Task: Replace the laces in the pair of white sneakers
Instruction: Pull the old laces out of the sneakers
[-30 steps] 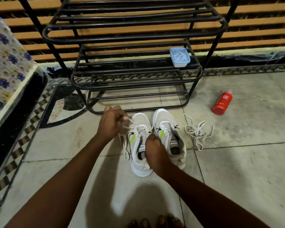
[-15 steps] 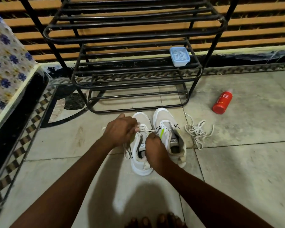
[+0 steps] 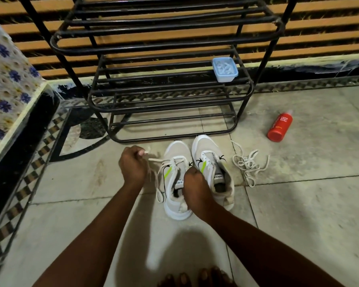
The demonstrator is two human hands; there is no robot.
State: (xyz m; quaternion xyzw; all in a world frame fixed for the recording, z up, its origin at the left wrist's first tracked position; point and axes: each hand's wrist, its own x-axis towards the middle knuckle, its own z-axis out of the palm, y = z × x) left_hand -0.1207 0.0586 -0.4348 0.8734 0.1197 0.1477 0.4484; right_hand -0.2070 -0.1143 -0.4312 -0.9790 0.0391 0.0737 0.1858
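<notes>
While a person crouches over a tiled floor, a pair of white sneakers stands in the centre of the frame, toes pointing up toward a black metal shoe rack (image 3: 170,94). The left hand (image 3: 133,165), left of centre, pinches the tip of a white lace (image 3: 155,160) and holds it stretched sideways from the sneaker (image 3: 175,150) on the left of the pair. Its grip is clenched on the lace. The right hand (image 3: 195,183) curls down over that sneaker's tongue, its grip grasping the shoe, though the fingertips are hidden. The other sneaker (image 3: 205,143) sits just beside it on the right, and a loose lace (image 3: 249,165) lies tangled on the floor beyond. To do this pull well, the right hand should probably pin the shoe firmly while the left draws the lace flat and untwisted, evening both ends before the next eyelet.
</notes>
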